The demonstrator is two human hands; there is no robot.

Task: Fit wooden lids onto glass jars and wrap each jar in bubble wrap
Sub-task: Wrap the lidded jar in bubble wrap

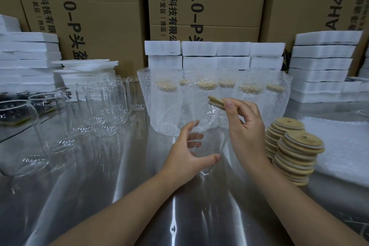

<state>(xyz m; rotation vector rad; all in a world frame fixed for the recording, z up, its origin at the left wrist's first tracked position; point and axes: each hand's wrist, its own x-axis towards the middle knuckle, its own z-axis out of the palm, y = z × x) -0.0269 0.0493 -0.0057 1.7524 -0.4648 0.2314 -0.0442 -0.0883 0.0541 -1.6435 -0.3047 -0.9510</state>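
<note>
My left hand [188, 154] grips a clear glass jar [211, 136], held tilted above the steel table with its mouth pointing up and away. My right hand [244, 126] pinches a round wooden lid [216, 102] at the jar's mouth; the lid is tilted and I cannot tell whether it touches the rim. Two stacks of wooden lids [295, 154] stand just right of my right hand. Behind my hands is a row of several jars wrapped in bubble wrap [215, 94], their lids showing through. Several bare glass jars [105, 110] stand at the left.
A sheet of bubble wrap [343, 146] lies on the steel table [119, 195] at the right. White foam blocks [321, 66] are stacked at the back, left and right. Large cardboard boxes [99, 16] wall off the rear.
</note>
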